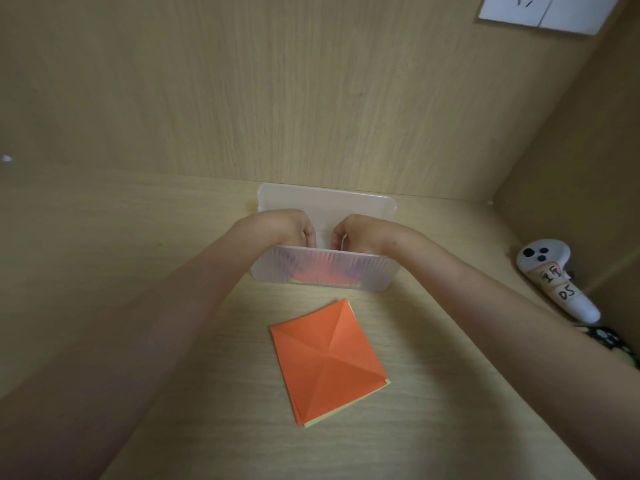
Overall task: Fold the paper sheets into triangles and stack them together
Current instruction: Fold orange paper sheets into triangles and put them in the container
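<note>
Orange creased paper sheets [329, 362] sit stacked on the wooden table [138, 271], near the frosted plastic box [322, 271]. Our left hand [282, 226] and right hand [363, 233] dip inside it, fingers hidden, so we can't tell their grip.

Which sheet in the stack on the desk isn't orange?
The bottom sheet, pale yellow-green: only its thin edge shows along the lower right side, beneath the creased orange sheets.
</note>
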{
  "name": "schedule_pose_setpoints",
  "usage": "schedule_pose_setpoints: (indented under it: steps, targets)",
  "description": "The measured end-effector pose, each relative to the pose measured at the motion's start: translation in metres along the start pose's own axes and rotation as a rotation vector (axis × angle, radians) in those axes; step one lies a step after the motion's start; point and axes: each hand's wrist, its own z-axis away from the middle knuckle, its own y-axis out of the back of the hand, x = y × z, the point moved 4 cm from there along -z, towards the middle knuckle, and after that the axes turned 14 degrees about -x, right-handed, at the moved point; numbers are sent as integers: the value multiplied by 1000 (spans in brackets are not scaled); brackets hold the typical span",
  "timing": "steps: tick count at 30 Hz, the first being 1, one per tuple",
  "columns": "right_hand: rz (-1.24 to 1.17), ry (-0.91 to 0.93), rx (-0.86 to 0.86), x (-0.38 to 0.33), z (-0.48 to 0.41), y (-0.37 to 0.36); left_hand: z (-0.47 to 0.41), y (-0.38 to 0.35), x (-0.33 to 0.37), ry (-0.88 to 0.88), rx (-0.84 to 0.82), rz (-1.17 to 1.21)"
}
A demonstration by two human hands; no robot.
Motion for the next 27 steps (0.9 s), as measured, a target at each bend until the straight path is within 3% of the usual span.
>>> schedule_pose_setpoints:
  steps: [14,23,27]
  targets:
    - [-43,57,51,-3,-4,3,-4,-2,-2,-26,-43,12]
    - [69,29,23,-10,-11,5,-1,-3,6,-115,-68,-87]
    - [-15,57,-45,-5,-9,9,-2,-3,5,-122,-76,-101]
